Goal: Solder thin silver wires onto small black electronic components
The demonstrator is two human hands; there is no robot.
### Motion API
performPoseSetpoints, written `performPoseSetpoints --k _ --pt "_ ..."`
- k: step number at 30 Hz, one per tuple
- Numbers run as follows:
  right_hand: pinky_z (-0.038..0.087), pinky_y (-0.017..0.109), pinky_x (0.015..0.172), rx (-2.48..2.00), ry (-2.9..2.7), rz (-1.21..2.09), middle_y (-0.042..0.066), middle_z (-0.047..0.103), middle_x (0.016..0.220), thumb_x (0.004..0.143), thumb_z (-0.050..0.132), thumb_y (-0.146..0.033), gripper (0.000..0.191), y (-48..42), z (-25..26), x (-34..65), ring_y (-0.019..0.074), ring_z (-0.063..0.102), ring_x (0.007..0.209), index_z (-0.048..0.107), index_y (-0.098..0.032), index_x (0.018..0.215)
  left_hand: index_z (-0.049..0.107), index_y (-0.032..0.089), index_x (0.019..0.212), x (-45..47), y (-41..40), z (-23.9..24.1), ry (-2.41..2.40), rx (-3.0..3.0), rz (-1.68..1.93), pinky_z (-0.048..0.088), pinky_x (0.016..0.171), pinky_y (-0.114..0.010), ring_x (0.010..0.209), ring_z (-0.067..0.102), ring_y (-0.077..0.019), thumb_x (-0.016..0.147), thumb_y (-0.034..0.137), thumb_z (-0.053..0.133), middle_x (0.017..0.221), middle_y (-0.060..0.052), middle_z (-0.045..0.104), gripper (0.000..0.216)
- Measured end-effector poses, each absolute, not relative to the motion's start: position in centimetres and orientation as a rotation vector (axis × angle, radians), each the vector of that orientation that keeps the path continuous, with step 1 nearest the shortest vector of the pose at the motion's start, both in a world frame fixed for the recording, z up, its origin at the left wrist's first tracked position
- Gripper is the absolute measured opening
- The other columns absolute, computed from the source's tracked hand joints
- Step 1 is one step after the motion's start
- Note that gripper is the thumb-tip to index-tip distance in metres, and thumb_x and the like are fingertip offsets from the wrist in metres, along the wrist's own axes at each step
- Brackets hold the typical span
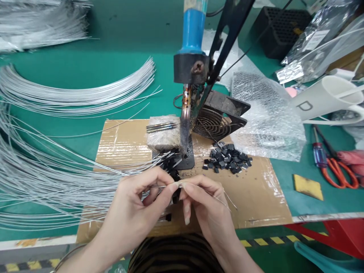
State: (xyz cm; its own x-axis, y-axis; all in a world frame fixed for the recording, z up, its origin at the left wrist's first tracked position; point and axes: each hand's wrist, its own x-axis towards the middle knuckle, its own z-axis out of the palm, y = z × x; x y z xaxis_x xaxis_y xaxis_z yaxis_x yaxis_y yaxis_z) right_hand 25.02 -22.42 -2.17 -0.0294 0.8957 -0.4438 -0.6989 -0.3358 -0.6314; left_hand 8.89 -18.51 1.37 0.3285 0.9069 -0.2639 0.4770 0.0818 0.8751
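Green worktop (119, 57) is carrying a flat sheet of brown cardboard (265, 193); both hands are hovering over its near half. Left hand (139, 206): thumb and forefinger are pinching tight on a thin wire (180, 185), remaining fingers curling loosely beneath. Right hand (209, 201): thumb and forefinger are pinching too, fingertips just beside the left's, gripping at the same spot; detail there is too small to make out. Two fine wire ends (233, 203) are poking out past the right hand.

The held wire is sitting in front of an upright soldering iron (193, 30), blue-handled, its tip pointing down. A loose bundle of pale wires (57, 182) is spreading leftward, a neater bundle (85, 94) curving behind it. Small black pieces (227, 159) are lying heaped beyond the right hand, near a dark fan (216, 117). Farther right, bubble wrap (264, 117) is spreading near a white mug (321, 99); a yellow sponge (308, 187) is lying near orange-handled scissors (331, 170).
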Motion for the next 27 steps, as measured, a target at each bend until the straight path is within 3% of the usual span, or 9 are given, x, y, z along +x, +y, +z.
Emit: performPoseSetpoints --k 16,27 --pt "0.053 0.015 0.042 -0.961 -0.305 1.642 -0.001 0.072 0.065 0.087 0.083 -0.033 0.017 -22.8 -2.5 24.9 0.0071 0.062 0.042 0.083 -0.019 0.078 0.071 0.021 0.084 9.4 -19.3 0.6 1.376 1.569 0.598 0.039 0.05 -0.022 0.054 0.052 -0.0122 0.1 0.036 0.062 0.063 0.001 0.065 0.023" --pt "0.053 0.014 0.041 -0.935 -0.208 1.601 -0.001 0.071 0.065 0.083 0.086 -0.032 0.015 -22.6 -2.2 24.2 0.0057 0.059 0.042 0.083 -0.019 0.076 0.069 0.022 0.083 10.2 -19.7 0.4 1.382 1.69 0.786 0.03 0.044 -0.021 0.047 0.037 -0.0087 0.099 0.026 0.063 0.057 0.007 0.051 0.017"
